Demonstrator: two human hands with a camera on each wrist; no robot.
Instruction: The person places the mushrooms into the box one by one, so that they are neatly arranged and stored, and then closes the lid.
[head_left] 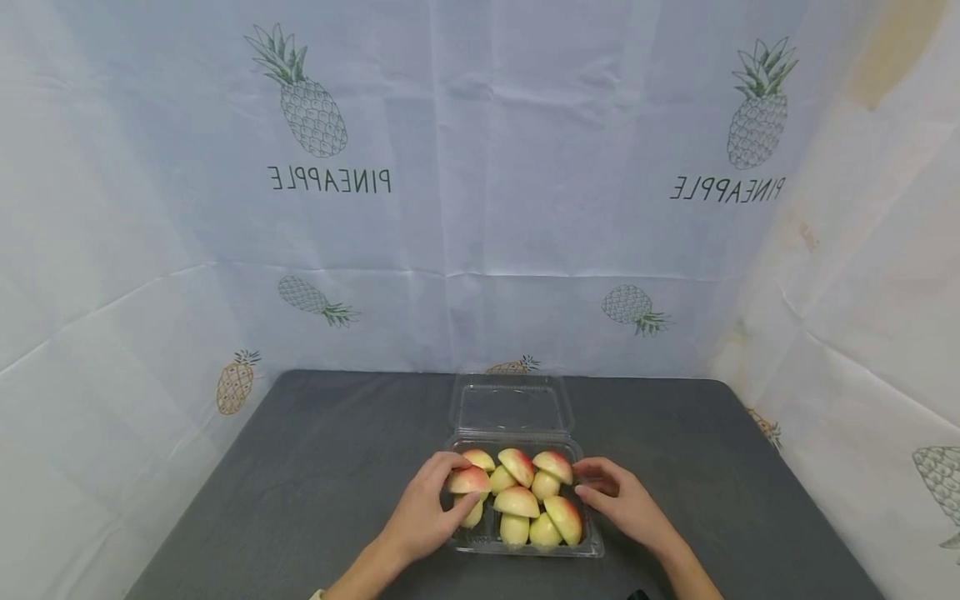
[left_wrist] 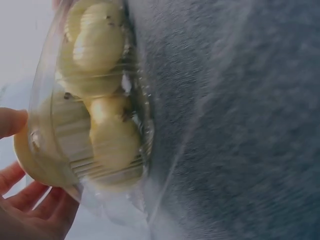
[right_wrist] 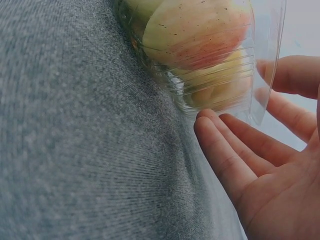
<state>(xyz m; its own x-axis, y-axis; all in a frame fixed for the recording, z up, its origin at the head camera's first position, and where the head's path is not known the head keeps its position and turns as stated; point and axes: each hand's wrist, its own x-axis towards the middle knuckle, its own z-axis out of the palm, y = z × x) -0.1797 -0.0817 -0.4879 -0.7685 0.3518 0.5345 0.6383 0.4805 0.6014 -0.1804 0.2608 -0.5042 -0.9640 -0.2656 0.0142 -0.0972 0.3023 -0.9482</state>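
A clear plastic clamshell container (head_left: pixel 480 547) holds several mushroom-shaped pieces with red and yellow caps and pale yellow stems. My left hand (head_left: pixel 427 507) is at its left side, thumb and fingers around the cap of one mushroom-shaped piece (head_left: pixel 469 480). In the left wrist view, that hand's fingers (left_wrist: pixel 37 195) are at the cap's edge, beside the container's ribbed wall. At the right side, my right hand (head_left: pixel 622 502) has its fingers extended along the container's edge. The right wrist view shows its fingertips (right_wrist: pixel 207 122) close against the outer wall; contact is hard to tell.
The container's clear lid (head_left: pixel 513 408) lies folded back, away from me. Under everything is a dark grey table (head_left: pixel 360 433). White cloth (head_left: pixel 480 208) printed with pineapples hangs behind and at both sides. A small black object (head_left: pixel 637 595) shows at the bottom edge.
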